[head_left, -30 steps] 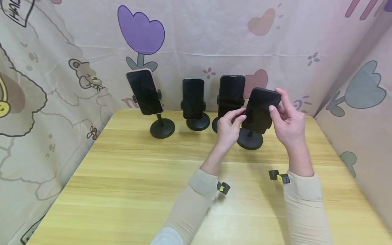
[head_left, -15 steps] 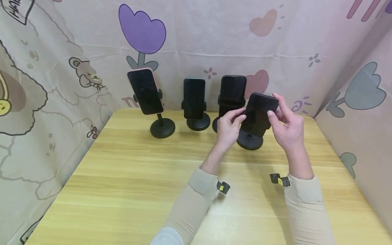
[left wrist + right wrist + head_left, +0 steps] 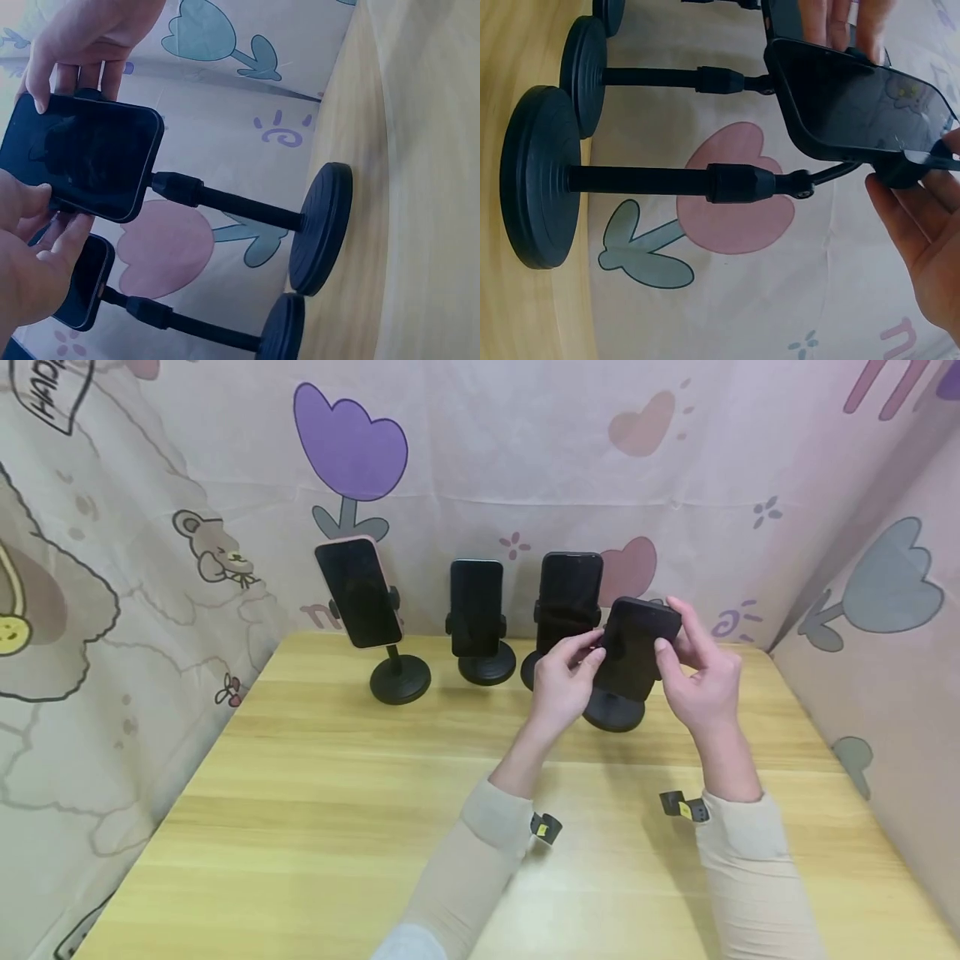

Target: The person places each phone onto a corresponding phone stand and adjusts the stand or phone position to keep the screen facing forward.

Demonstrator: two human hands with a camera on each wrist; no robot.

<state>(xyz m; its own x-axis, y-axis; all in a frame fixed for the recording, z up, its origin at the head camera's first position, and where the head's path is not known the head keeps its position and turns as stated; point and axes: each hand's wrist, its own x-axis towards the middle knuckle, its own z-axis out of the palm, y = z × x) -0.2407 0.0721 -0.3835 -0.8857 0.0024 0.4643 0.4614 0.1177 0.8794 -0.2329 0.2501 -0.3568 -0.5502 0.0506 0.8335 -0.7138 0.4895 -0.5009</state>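
Observation:
A black smartphone (image 3: 636, 647) sits tilted in the clamp of the rightmost phone stand, whose round black base (image 3: 613, 712) rests on the table. My left hand (image 3: 562, 685) pinches the phone's left side, thumb in front and fingers behind. On the other side, my right hand (image 3: 701, 681) grips the upper right edge with its thumb on the front and its fingers at the back. In the right wrist view, the stand's upright pole (image 3: 637, 180) ends in a ball joint, and the clamp (image 3: 898, 171) shows by my right fingers. Part of the clamp is hidden by the phone and hands.
More phones on stands line the back: a pink-edged one (image 3: 360, 593) at the left, one in the middle (image 3: 477, 610), and one (image 3: 570, 593) just behind my left hand. A wooden table (image 3: 315, 827) bears the stands. Patterned cloth (image 3: 465, 460) hangs behind it.
The held phone's top edge has come down a little, so the phone tilts differently, and my right hand has lowered with it. My left hand stays at its side; the stand's base stays put.

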